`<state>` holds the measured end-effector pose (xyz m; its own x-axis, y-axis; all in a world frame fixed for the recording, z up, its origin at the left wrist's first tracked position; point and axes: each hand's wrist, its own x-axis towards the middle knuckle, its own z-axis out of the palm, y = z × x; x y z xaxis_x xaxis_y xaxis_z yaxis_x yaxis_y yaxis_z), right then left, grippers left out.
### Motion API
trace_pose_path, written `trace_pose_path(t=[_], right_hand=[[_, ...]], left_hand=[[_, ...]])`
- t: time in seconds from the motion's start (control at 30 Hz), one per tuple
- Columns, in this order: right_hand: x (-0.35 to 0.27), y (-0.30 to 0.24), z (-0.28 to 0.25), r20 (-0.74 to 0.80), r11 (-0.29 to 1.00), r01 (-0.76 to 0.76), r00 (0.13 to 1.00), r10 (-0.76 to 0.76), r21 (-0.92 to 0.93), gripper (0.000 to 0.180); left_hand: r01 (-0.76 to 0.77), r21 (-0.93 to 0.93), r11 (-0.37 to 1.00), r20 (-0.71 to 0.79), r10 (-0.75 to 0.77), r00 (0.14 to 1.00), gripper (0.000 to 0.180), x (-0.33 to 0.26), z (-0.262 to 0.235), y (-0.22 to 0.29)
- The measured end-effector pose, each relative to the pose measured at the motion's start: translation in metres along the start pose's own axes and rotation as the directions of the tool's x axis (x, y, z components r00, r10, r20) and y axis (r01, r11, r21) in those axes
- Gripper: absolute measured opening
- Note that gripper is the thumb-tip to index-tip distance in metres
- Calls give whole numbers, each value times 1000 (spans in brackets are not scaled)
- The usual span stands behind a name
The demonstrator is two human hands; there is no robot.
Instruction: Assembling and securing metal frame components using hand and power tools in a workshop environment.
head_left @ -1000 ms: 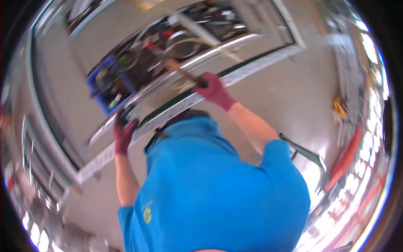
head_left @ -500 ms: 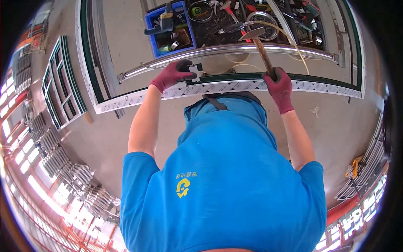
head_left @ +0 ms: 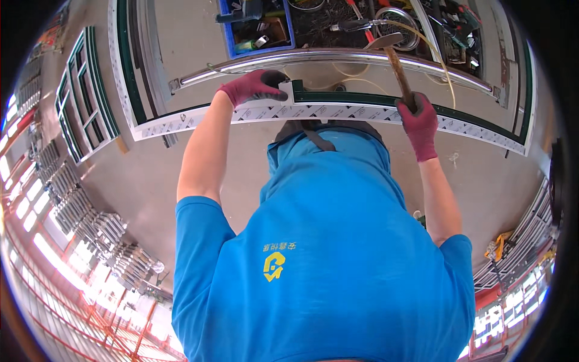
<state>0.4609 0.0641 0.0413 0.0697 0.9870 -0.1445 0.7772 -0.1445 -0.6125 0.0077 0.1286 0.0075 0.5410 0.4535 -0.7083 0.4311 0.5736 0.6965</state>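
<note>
My right hand (head_left: 419, 120), in a maroon and black glove, grips a hammer (head_left: 399, 72) by its worn wooden handle. The hammer's metal head points away from me, above the long bar. My left hand (head_left: 256, 87), gloved alike, pinches a small pale block (head_left: 287, 93) between thumb and fingers. This block sits at the near bar of a large frame (head_left: 356, 111), against the end of its dark green strip (head_left: 362, 99). White printed film covers the bar's near face. The left fingertips are partly hidden behind the block.
Beyond the bar runs a shiny metal rail (head_left: 338, 55). Past it stand a blue crate (head_left: 291, 30) of tools and a dark tray of loose fasteners with a coiled hose (head_left: 395, 30). Another green frame (head_left: 90, 96) lies at the left, stacked metal profiles (head_left: 512, 250) at the right.
My left hand has lowered the pale block onto the bar, at the end of the green strip. My right hand still holds the hammer. The whole view has shifted slightly.
</note>
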Motion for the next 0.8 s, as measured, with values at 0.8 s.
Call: trace_pose_path(t=[0.8], right_hand=[[44, -161, 160, 700, 863, -370, 714, 26, 345, 39]], left_hand=[[-214, 150, 965, 51, 209, 977, 59, 8, -8, -26]])
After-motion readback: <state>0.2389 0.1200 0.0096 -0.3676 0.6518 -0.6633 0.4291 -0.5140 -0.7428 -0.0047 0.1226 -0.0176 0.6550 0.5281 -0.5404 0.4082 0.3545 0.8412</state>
